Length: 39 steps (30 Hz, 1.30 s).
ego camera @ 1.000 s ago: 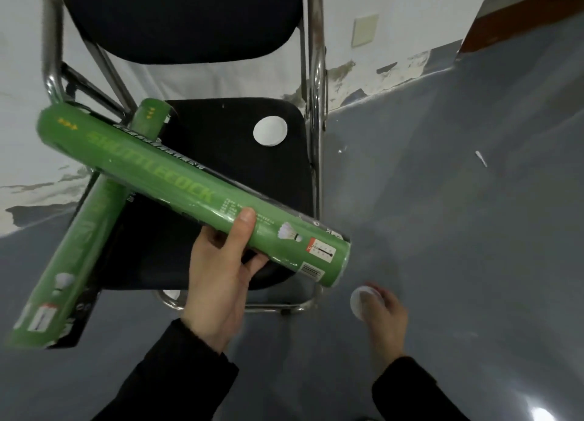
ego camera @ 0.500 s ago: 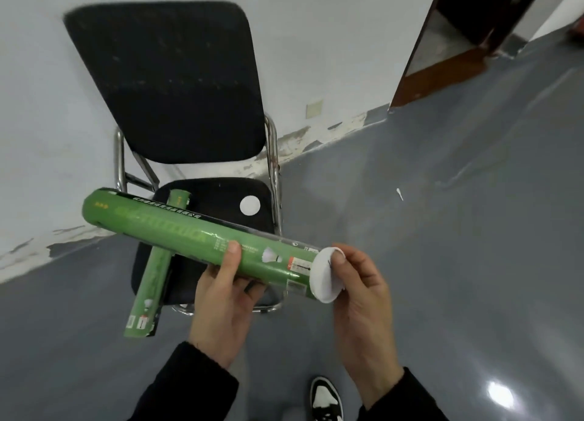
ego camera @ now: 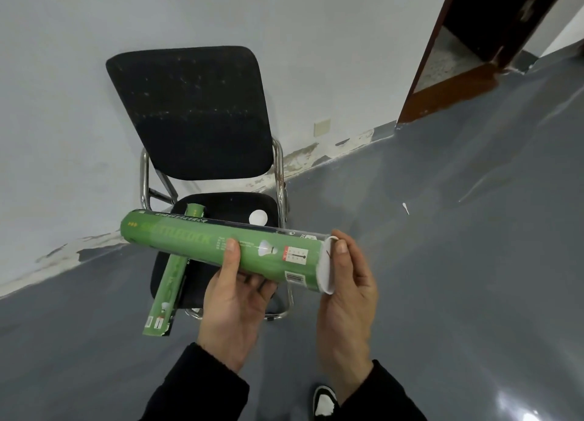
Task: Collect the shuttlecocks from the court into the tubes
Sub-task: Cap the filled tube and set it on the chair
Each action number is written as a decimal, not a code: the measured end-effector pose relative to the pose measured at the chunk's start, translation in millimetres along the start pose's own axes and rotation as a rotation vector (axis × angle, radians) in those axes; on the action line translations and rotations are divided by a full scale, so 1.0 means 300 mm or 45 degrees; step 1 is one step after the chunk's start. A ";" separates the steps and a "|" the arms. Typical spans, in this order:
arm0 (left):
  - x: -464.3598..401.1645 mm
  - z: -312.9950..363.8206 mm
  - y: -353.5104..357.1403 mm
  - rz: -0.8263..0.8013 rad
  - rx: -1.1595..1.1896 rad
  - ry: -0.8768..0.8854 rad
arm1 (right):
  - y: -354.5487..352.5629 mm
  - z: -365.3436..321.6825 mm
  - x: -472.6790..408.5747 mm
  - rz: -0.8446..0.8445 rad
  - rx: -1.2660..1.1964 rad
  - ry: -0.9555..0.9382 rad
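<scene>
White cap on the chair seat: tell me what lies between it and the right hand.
Head view: the held green tube crosses between the white cap and the right hand.

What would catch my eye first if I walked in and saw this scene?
Most likely the bright green shuttlecock tube, held crosswise in the middle of the view: the left hand grips it from below while the right hand presses a white cap onto its end. Behind it a black chair stands against the wall, with a second green tube lying on its seat and sticking out over the front edge.
</scene>
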<state>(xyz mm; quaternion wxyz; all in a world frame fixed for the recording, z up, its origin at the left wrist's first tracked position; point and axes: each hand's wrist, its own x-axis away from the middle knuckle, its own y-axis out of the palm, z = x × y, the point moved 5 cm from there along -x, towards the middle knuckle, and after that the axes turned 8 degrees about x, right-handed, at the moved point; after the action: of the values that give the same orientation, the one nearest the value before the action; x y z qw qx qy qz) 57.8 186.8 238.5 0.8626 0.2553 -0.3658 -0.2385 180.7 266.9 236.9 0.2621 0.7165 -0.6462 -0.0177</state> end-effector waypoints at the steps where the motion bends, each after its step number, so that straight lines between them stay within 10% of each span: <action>1: 0.004 -0.006 0.001 0.000 0.005 0.003 | -0.003 -0.005 0.001 0.018 0.053 -0.039; 21: 0.002 0.030 -0.047 0.010 0.041 0.074 | 0.054 0.005 0.041 -0.369 0.948 -0.676; 39: 0.000 0.085 -0.156 0.017 0.044 0.186 | 0.098 0.083 0.044 -1.000 0.839 0.000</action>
<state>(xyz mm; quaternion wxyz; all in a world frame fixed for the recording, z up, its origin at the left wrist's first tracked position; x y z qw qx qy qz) 28.0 144.8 225.0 0.8841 0.2843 -0.3077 -0.2070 147.0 244.8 231.1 -0.0041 0.9498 -0.2995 0.0900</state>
